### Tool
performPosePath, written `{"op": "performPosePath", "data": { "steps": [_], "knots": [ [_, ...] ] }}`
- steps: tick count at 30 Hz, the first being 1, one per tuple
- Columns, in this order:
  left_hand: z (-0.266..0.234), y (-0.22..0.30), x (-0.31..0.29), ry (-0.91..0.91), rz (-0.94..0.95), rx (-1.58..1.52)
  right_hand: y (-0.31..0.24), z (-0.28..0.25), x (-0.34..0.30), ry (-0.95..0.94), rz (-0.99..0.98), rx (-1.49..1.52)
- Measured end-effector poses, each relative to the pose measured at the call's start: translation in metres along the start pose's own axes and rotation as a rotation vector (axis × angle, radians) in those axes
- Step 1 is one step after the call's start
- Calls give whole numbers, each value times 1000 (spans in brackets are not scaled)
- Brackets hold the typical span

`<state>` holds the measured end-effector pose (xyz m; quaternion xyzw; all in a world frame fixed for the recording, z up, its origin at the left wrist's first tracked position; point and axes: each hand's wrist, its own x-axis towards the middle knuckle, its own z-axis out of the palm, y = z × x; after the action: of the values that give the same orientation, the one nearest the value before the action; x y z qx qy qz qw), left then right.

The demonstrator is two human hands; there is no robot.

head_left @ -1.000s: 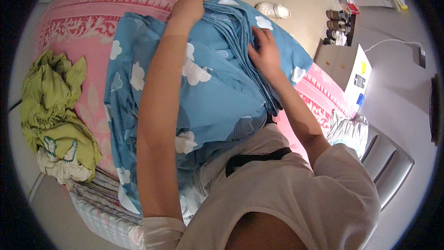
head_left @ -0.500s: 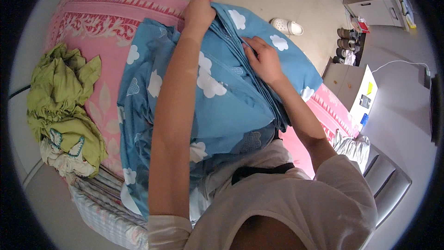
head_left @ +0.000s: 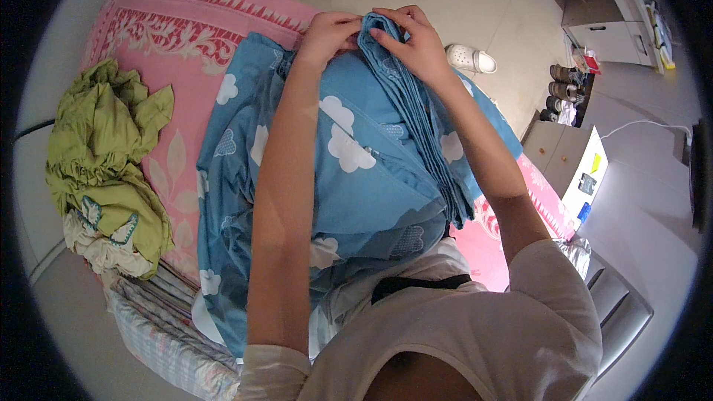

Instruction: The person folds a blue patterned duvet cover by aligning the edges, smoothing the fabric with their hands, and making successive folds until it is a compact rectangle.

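Cloth (head_left: pixel 356 193), blue with white clouds, spreads below the fingers and across the pink bedspread (head_left: pixel 189 93). The right hand (head_left: pixel 420 46) grips the upper end of its layered band (head_left: pixel 428 134), thumb tucked into the loop and forefinger over the top. The left hand (head_left: pixel 330 38) has its fingers bent against that same end; how tightly they close I cannot tell. Right of the fingers, a white clog (head_left: pixel 472 59) lies on the floor, and farther that way a pale cabinet (head_left: pixel 553 150) stands with its knobbed fronts shut, contents hidden; beyond the shoes (head_left: pixel 563 83), another white-fronted cabinet (head_left: pixel 609 38) is closed too. Well left of the fingers lies a crumpled green garment (head_left: pixel 111 130).
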<state>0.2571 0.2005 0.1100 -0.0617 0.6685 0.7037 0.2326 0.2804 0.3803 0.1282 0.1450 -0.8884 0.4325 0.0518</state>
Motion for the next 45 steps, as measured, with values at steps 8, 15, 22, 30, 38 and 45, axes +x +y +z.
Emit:
{"op": "performPosePath", "data": {
  "steps": [8,15,22,30,38,45],
  "knots": [
    [8,-12,10,300,367,544,-1,11,9,187,-277,-396],
    [11,0,-3,422,414,582,-4,20,9,205,-333,-432],
    [21,3,-8,541,626,736,3,15,14,194,-348,-630],
    [17,-17,5,163,556,373,-4,16,11,227,-136,-281],
    [0,-26,26,289,349,753,-15,-15,-58,-124,121,-228],
    [0,-20,19,348,220,591,-25,-56,-177,-209,401,-211]
  ]
}}
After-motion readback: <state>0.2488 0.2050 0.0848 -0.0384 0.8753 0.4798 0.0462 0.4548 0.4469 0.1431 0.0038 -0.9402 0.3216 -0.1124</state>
